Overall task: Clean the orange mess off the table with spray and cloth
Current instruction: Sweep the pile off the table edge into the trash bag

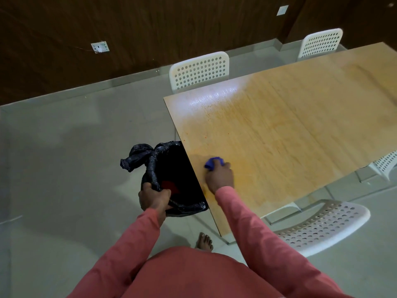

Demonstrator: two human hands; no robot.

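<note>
A light wooden table [290,130] carries an orange smear and small orange specks, densest near its left edge. My right hand [220,176] grips a bunched blue cloth [212,162] and holds it on the tabletop close to that edge. My left hand [153,197] grips the rim of a bin lined with a black bag [171,173], held just below the table's left edge. Something red lies inside the bin. No spray bottle is in view.
White perforated chairs stand around the table: one at the far side [199,72], another further right [321,44], one at my near right [322,224]. Pale floor tiles [64,168] spread to the left. My bare foot [205,241] is beside the table corner.
</note>
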